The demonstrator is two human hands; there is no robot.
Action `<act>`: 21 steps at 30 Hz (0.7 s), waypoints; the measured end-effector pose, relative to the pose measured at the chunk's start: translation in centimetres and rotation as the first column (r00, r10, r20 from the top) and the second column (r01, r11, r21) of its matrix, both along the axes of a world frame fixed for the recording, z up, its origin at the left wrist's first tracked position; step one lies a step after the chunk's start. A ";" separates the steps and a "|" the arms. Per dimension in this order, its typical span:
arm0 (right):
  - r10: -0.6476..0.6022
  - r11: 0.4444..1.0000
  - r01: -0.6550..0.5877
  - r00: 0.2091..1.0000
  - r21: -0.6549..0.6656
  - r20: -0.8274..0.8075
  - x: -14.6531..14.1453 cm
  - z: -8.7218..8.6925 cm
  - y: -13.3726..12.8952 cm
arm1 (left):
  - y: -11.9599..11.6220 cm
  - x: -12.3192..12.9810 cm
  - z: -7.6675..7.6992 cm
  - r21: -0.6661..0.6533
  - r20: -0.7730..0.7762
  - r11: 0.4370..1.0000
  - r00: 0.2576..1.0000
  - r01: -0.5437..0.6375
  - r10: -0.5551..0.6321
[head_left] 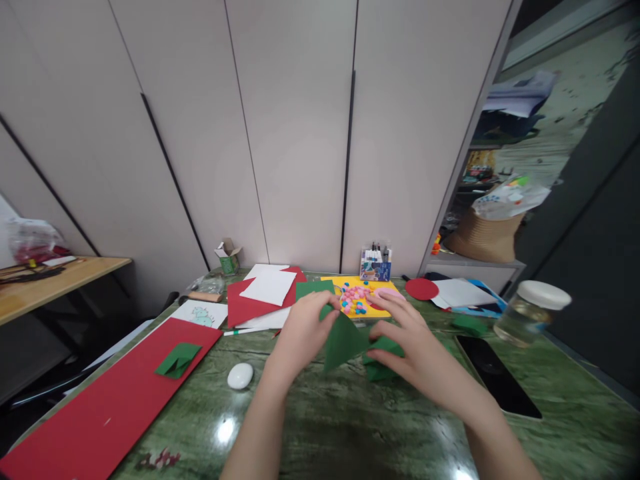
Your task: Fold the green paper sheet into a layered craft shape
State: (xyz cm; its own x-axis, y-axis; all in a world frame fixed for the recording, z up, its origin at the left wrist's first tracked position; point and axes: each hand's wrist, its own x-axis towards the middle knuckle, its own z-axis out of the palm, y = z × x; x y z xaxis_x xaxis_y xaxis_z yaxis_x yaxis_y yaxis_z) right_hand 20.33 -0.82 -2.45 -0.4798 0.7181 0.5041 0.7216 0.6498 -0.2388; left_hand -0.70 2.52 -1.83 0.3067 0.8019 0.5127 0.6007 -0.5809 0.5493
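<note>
My left hand (311,327) pinches the upper edge of a folded green paper (346,341), which hangs with a pointed corner above the green marbled table (320,427). My right hand (407,333) is at the paper's right corner, fingers curved and apart; whether they touch that corner I cannot tell. Beneath the right fingers is another folded green piece (384,363), partly hidden. Behind my left hand a flat green sheet (314,288) lies on the table.
A long red sheet (107,407) bearing a green folded piece (179,360) lies left, beside a white mouse (241,377). Pink and blue bits (353,300) sit on yellow paper (330,283). A phone (497,377) and lidded jar (530,313) stand right. Cabinets (300,133) rise behind.
</note>
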 end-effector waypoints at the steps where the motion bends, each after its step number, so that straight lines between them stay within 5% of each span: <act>1: 0.011 1.000 -0.011 1.000 0.006 0.002 0.1 0.1 0.1 | 0.0 -0.1 0.1 0.004 -0.007 1.000 1.000 -0.013 0.013; 7: -0.051 0.997 0.047 0.997 -0.064 -0.051 0.6 0.5 -0.1 | -0.5 -0.3 0.3 0.009 -0.048 1.000 0.999 -0.009 0.010; 15: 0.043 0.978 -0.057 0.996 -0.199 -0.074 0.7 0.5 -0.6 | -1.9 0.5 0.9 -0.102 -0.158 0.953 0.941 0.286 -0.299; 21: 0.057 0.952 -0.065 0.998 -0.299 -0.035 0.4 1.2 -1.0 | -2.0 0.7 1.5 -0.145 -0.181 0.919 0.903 0.367 -0.389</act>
